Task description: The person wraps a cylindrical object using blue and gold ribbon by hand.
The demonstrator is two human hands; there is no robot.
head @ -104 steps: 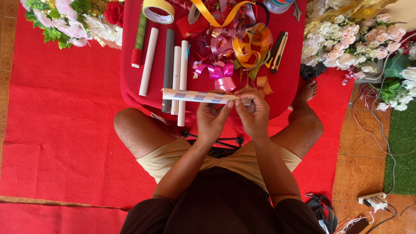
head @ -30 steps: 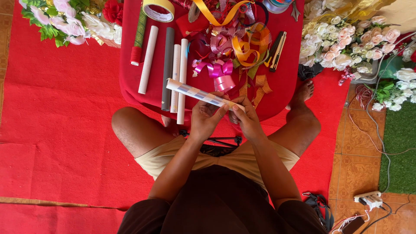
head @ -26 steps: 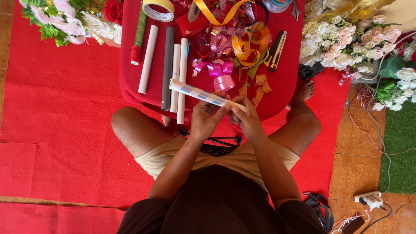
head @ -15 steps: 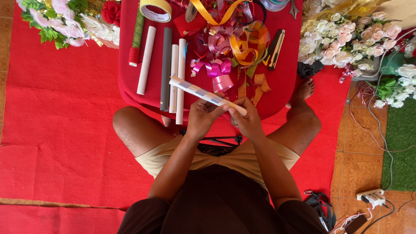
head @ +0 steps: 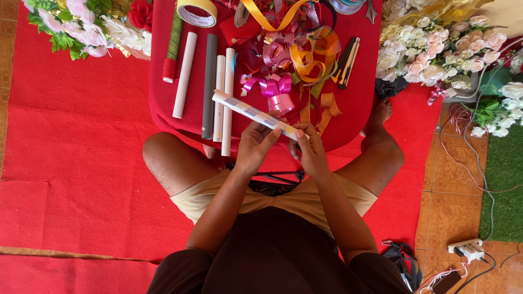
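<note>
Above the red table (head: 169,109), left hand (head: 256,149) and right hand (head: 310,149) pinch a partly ribbon-wrapped tube (head: 253,113), its near end unfinished.

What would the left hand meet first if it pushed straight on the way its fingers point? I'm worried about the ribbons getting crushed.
Probably the pink ribbon bow on the red table, just beyond the roll that the left hand holds; height above the table is unclear.
</note>
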